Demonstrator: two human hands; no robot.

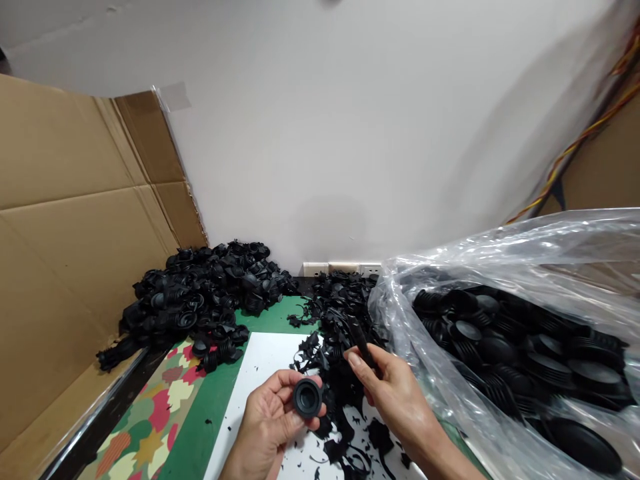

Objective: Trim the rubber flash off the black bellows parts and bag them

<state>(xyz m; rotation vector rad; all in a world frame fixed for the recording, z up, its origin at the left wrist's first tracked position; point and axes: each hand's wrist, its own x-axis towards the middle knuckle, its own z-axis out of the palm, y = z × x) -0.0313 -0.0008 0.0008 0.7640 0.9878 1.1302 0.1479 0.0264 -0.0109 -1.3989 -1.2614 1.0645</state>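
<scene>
My left hand [273,420] is closed on a round black rubber part [307,399], pinched between thumb and fingers. Its ringed, hollow end faces up toward me. To the right of it, my right hand [393,380] is wrapped round a slim black tool [361,341] that points up and away; its exact kind is hard to make out against the dark scraps. The tool and the rubber part are apart. Beneath both hands, black rubber scraps [345,427] lie scattered over a white board [265,350].
A heap of ribbed black rubber parts [195,300] stands at left against a cardboard sheet [75,200]. At right, a clear plastic bag [400,293] holds more black parts [500,340]. Sockets [370,270] sit low on the wall behind more scraps.
</scene>
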